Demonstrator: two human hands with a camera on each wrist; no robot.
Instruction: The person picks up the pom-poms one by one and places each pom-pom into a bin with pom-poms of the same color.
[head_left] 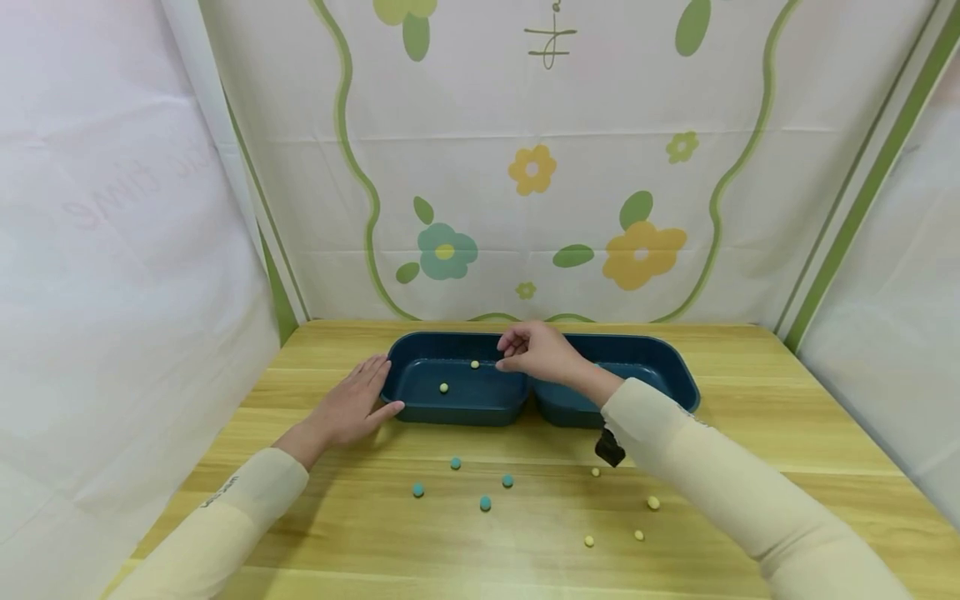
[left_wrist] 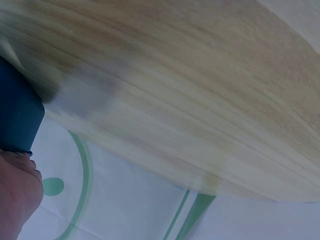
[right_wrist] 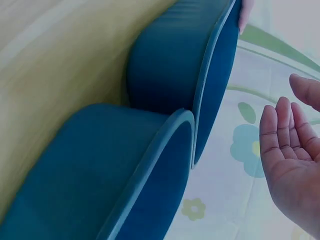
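Observation:
Two dark blue trays stand side by side on the wooden table. Two small pale yellow balls lie in the left tray [head_left: 450,414], one at its front [head_left: 444,388] and one farther back [head_left: 475,364]. My left hand [head_left: 351,408] rests against that tray's left end, fingers fairly straight, thumb by the front corner. Above the left tray's right side hovers my right hand [head_left: 542,352]. In the right wrist view this hand [right_wrist: 295,150] has loosely bent fingers and a thumb apart from them, with nothing seen held. My right forearm partly covers the right tray [head_left: 667,358].
Several blue balls [head_left: 485,503] lie on the table [head_left: 337,533] before the left tray. Several yellow balls [head_left: 653,502] are scattered at the right, near my right sleeve. A flower-printed cloth [head_left: 465,167] hangs behind the trays, with white cloth on both sides.

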